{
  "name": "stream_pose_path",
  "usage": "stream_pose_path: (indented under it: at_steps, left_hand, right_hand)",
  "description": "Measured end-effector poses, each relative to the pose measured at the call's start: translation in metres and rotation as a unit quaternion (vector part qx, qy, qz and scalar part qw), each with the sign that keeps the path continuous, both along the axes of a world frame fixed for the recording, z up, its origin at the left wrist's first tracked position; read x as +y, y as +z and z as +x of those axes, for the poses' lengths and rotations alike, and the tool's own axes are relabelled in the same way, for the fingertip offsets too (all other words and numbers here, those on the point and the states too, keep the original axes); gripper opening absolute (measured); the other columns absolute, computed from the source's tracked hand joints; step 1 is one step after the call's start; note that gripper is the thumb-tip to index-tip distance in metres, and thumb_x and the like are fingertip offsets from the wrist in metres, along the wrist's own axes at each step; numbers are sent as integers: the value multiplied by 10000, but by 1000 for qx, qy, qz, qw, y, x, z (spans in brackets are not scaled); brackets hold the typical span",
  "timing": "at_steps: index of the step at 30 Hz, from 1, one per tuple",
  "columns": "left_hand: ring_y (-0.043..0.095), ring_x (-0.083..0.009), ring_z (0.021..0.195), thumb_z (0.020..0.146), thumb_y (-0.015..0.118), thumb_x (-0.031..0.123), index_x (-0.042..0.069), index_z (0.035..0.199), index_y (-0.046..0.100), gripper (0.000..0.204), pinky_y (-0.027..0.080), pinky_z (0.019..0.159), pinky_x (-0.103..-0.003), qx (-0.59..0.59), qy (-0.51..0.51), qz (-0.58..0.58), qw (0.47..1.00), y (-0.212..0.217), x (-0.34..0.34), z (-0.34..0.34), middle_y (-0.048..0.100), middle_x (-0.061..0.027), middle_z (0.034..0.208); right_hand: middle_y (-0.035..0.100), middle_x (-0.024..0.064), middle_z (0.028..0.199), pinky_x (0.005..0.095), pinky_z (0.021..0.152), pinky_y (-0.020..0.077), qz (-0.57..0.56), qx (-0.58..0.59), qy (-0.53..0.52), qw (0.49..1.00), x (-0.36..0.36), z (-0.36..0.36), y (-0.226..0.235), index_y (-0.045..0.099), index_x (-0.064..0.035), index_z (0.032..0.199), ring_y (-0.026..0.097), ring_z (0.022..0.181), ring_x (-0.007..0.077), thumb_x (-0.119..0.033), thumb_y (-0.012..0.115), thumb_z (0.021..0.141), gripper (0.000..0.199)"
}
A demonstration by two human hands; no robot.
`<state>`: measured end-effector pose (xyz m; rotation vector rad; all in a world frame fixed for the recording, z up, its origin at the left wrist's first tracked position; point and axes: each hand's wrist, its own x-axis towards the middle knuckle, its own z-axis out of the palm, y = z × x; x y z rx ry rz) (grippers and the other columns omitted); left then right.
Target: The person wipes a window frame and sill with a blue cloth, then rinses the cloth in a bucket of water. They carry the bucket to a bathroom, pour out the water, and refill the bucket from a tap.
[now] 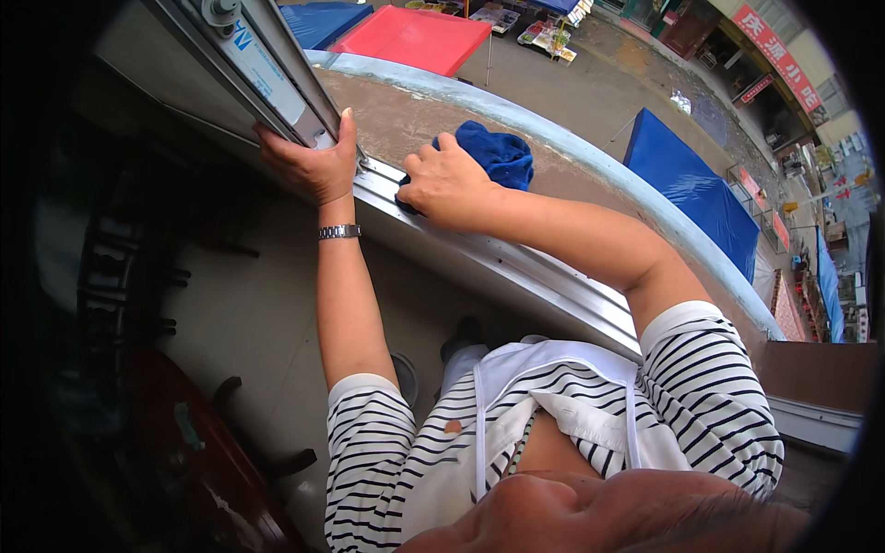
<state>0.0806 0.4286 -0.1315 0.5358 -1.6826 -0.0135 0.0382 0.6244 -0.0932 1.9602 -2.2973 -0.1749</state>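
My left hand [313,161], with a metal watch at the wrist, grips the lower end of a silver sliding window sash [318,97]. Its thumb lies along the sash edge and its fingers reach round the inner side. Just to the right, my right hand [452,189] is closed on a dark blue cloth [502,157]. It presses part of the cloth down on the silver window track [525,263], while the rest bunches over the outer side of the sill. The right fingertips are partly hidden in the cloth.
Outside the track runs a brown ledge [387,101] with a pale blue rim. Far below are a street, a red canopy [415,39] and a blue canopy [691,189]. Indoors, dark red wooden furniture [198,461] stands at the lower left on a pale floor [249,323].
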Motion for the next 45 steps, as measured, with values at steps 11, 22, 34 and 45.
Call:
stream_pose_path:
  at_steps: [11,22,34,45]
  left_hand:
    - [453,-421,1156,645,803,459,-11,1391,254,1038,400,950,-513,56,-39,-5,998,0,0,0,412,-267,1298]
    - [405,-426,1171,877,604,443,-44,1408,245,805,333,976,-502,57,-170,28,983,-3,-6,3,384,-279,1315]
    - [402,-434,1197,853,635,406,-15,1404,253,792,344,983,-518,58,-142,9,988,-7,-4,8,380,-280,1338]
    - [390,-437,1210,835,650,425,-29,1408,249,834,337,1002,-511,41,-134,17,990,-9,-4,8,364,-280,1348]
  right_hand:
    - [568,51,848,369,745,387,213,-38,-152,964,196,56,50,700,-236,993,570,832,217,-189,673,722,276]
    - [578,129,849,413,753,347,-97,-28,-211,972,-48,-7,14,711,-119,874,546,884,271,-487,512,866,419]
    - [558,-3,827,384,748,344,-179,81,2,980,-56,3,-24,676,-230,844,520,864,190,-230,570,773,128]
    - [620,86,909,358,655,451,62,64,-52,995,-66,2,2,679,-239,1000,619,858,255,-222,592,799,219]
